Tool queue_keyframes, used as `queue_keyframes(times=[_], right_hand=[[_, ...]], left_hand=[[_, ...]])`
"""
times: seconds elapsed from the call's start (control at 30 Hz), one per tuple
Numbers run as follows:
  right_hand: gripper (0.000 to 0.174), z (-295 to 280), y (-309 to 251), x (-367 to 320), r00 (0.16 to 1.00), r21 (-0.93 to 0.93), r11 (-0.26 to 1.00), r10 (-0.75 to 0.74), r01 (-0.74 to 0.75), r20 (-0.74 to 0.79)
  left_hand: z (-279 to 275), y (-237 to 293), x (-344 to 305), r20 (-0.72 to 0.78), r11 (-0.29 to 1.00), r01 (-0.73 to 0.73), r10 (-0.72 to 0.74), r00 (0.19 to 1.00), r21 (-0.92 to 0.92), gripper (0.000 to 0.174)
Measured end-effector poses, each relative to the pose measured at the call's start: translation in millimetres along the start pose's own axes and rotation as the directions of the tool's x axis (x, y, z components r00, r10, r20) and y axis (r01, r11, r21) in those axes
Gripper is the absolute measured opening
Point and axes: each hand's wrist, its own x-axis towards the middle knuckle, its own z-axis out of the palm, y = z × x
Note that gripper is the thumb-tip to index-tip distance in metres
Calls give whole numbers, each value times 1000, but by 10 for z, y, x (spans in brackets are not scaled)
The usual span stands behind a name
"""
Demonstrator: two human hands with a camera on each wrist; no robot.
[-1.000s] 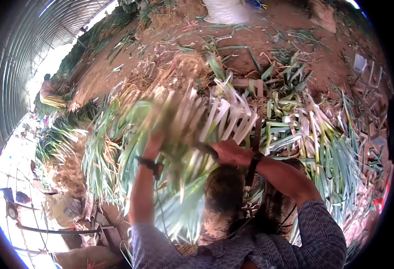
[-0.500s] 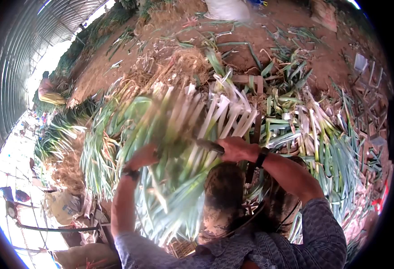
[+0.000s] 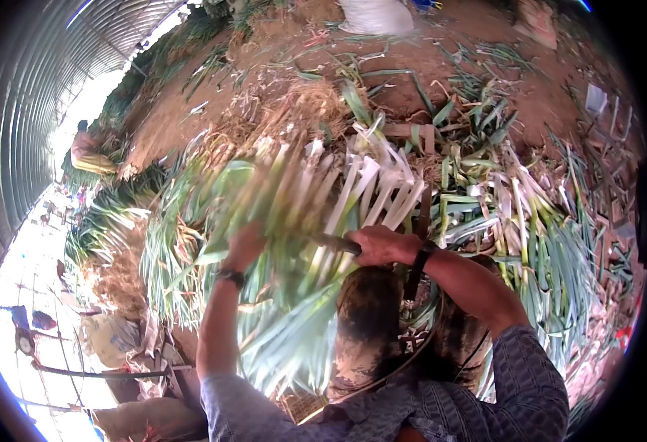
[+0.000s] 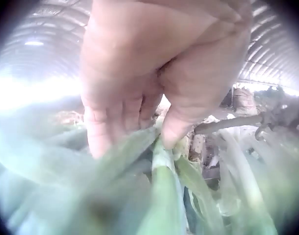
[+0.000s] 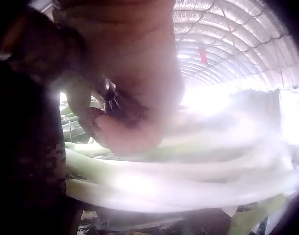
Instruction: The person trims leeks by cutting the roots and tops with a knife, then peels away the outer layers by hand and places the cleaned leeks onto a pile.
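Pale green shading to white: a leek (image 4: 164, 191) pinched between thumb and fingers of the left hand (image 3: 247, 247), clearest from the left wrist. Long axis running away from that wrist, green length on the near side of the pinch, far end hidden behind the hand and blurred in the head view. Just right of the thumb, a dark narrow tool (image 3: 336, 241), perhaps a knife, crosswise to the leek with its tip toward the pinch; touching or apart, impossible to tell. At the other end of it, the right hand (image 3: 384, 245), curled firmly round, farther from the leek than the left. Beyond both hands, a pile of leeks (image 3: 367, 184), white stems pointing away, green leaves nearer. Below the right hand, a patterned trouser leg (image 3: 367, 317); farther right, a second heap (image 3: 537, 228); past the pile, tangled roots (image 3: 308, 103).
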Motion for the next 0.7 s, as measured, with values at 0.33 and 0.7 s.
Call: queue_keyframes(times=[0.33,0.7], right_hand=[[30,-106,-66,-237,987,-132,983,117,-131,-109],[32,-119,83,-267,989,-116,988,91,-104,-116]], left_hand=[[157,618,223,250,862,354,-275,928,-364,36],[505,756,247,81,926,377,-376,923,11,34]])
